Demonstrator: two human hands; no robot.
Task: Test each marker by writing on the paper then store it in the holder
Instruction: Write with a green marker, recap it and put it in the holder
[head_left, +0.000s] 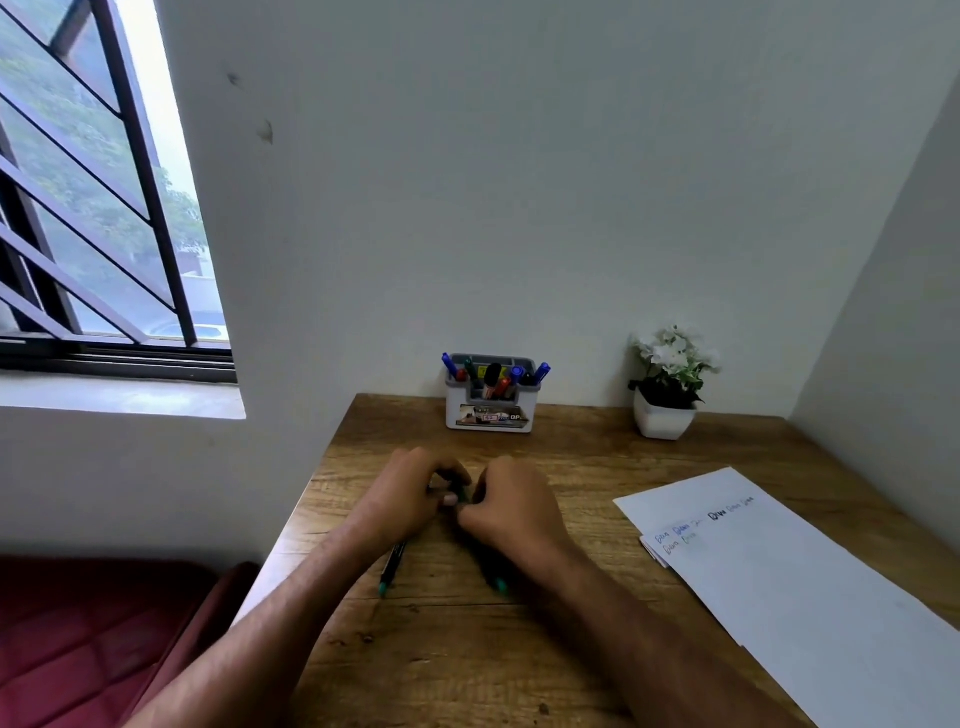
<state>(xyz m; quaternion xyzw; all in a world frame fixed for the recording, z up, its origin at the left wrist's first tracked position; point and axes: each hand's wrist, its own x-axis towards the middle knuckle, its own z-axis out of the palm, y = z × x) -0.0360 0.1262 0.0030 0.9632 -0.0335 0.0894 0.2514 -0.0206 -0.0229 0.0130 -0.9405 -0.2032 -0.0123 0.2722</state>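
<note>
My left hand (410, 493) and my right hand (511, 506) meet at the middle of the wooden desk (441, 654). Both have fingers curled around a dark green marker (458, 486), which is mostly hidden between them. Two more markers lie on the desk: one black with a teal end (392, 569) below my left wrist, another (497, 583) partly hidden under my right wrist. The grey and white holder (488, 415) stands at the back against the wall with several blue, red, green and black markers in it. The white paper (779, 566) with several short scribbles lies to the right.
A small white pot with white flowers (667, 384) stands at the back right of the desk. Walls close in behind and on the right. A barred window (93, 208) is at the left, and a dark red seat (88, 649) sits below the desk's left edge.
</note>
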